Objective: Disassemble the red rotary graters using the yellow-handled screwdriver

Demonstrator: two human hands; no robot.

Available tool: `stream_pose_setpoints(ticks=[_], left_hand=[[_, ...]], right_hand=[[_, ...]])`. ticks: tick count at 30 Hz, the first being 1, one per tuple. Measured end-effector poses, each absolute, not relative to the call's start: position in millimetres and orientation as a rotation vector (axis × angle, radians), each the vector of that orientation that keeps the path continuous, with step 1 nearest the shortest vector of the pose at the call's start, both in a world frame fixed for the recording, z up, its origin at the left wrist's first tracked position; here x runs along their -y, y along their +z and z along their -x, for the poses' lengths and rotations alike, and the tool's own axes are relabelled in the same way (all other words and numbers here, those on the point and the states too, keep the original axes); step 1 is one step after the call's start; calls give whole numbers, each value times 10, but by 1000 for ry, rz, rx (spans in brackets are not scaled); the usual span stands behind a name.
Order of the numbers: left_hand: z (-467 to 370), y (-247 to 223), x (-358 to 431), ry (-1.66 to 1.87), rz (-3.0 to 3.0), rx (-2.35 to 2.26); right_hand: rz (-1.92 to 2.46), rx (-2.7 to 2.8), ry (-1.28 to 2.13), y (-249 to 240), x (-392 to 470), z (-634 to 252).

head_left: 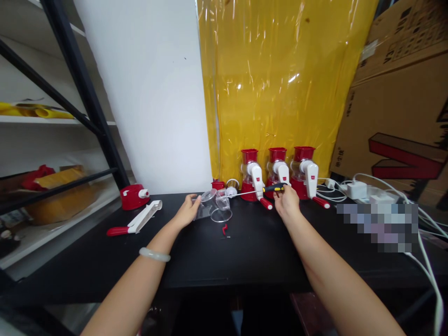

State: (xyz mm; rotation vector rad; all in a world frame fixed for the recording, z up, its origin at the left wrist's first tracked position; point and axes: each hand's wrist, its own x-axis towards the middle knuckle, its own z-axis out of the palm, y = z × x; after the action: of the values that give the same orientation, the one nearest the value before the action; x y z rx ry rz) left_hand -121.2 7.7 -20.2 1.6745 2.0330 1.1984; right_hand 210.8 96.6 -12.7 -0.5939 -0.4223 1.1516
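My left hand point(187, 210) is closed on the edge of a clear plastic grater housing point(221, 214) lying on the black table. In my right hand point(287, 200) is a screwdriver point(273, 188) with a black and yellow handle. Its long shaft points left, and the tip reaches the clear housing; whether it touches a screw I cannot tell. A small red plastic piece point(224, 228) lies in front of the housing, with a tiny metallic bit near it. Behind stand a drum grater point(231, 186) and a red part point(217, 185).
Three assembled red and white rotary graters point(249, 179) stand along the back. To the left lie a red base point(134, 196) and a white crank with red handle point(136, 223). White cables and chargers point(357, 190) cover the right side, beside a large cardboard box point(395, 107).
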Motion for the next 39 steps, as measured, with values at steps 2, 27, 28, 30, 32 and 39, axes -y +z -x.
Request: stream_pose_setpoints(ticks=[2,27,28,30,32,39], left_hand=[[1202,-191,-69,1181,-1671,-2035],[1185,-185,-61,1214,-1674,-2024],[1184,-185,-61,1210,-1672,-2023],[1179,-182,-58,1192,-1673,-2027],[1176,-178,-56,1189,-1672,-2035],[1193,-192,-69,1187,-1675,-2038]], right_hand=[[583,425,1179,-134,-974,-2108],[557,444,1041,-147,-996,-1999],[552,453,1047,-145,-994,-1997],[561,487,1062,-141,-988,-2001],[572,517,1065,-134,-979,-2014],[620,510,1119,-119,-946,-2062]])
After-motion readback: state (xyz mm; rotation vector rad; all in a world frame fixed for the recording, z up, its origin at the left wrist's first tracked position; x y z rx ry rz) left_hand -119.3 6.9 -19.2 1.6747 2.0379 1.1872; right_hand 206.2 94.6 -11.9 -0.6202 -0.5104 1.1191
